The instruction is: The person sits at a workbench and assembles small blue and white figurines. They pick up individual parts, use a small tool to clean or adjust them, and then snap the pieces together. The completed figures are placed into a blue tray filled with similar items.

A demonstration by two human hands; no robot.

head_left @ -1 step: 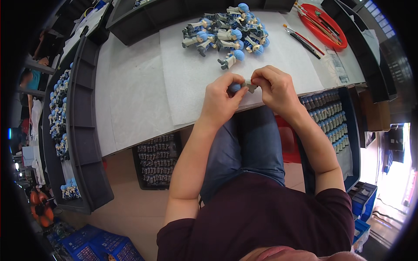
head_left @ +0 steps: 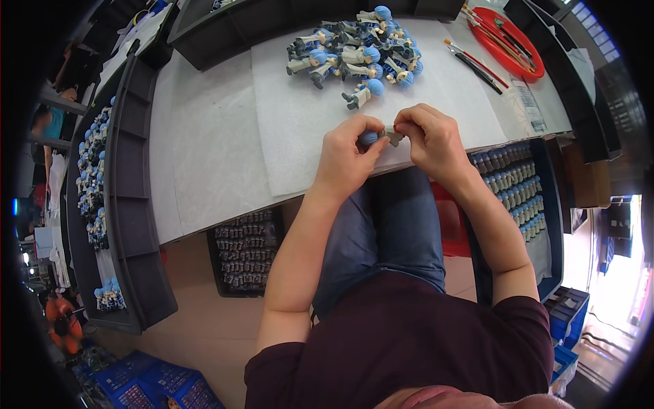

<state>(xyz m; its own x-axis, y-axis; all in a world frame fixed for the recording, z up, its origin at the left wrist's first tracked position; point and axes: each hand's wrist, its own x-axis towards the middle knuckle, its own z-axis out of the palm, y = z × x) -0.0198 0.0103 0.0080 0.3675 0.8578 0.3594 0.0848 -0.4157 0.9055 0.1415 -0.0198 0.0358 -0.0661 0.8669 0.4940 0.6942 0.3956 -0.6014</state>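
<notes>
A small toy figurine [head_left: 392,140] with blue hair and a pale body lies sideways between my two hands, just over the table's near edge. My left hand [head_left: 349,151] is closed round its head end, thumb and fingers pinching it. At the other end my right hand [head_left: 429,140] pinches with thumb and forefinger; its fingertips cover the lower part. Just beyond my hands, a single similar figurine [head_left: 362,94] with dark boots lies on the white sheet [head_left: 289,123]. Behind it is a heap of the same blue-haired figurines [head_left: 354,54].
Paintbrushes [head_left: 479,66] lie at the right, beside a red oval tray [head_left: 480,13] of brushes. Dark bins stand around: one with figurines [head_left: 129,204] at the left, one with rows of parts [head_left: 558,238] at the right. A tray of dark parts [head_left: 246,252] sits below the table.
</notes>
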